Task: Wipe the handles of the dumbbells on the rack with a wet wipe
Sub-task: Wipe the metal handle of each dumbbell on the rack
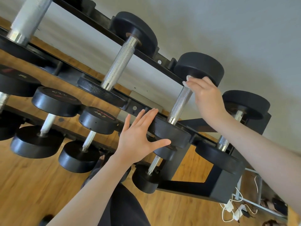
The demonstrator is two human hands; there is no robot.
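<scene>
A small gym or home workout room: a black two-tier rack [216,185] carries rows of black round-headed dumbbells [117,67] with knurled steel handles, standing on a wood-plank floor [32,185] against a plain pale wall [228,30], with white cables and a power strip [231,207] lying nearby

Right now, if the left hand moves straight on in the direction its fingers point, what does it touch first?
The left hand is open, fingers pointing up toward the rack's black front rail. That rail looks like the first contact, right beside the near weight head the hand already rests against; depth is uncertain.
</scene>
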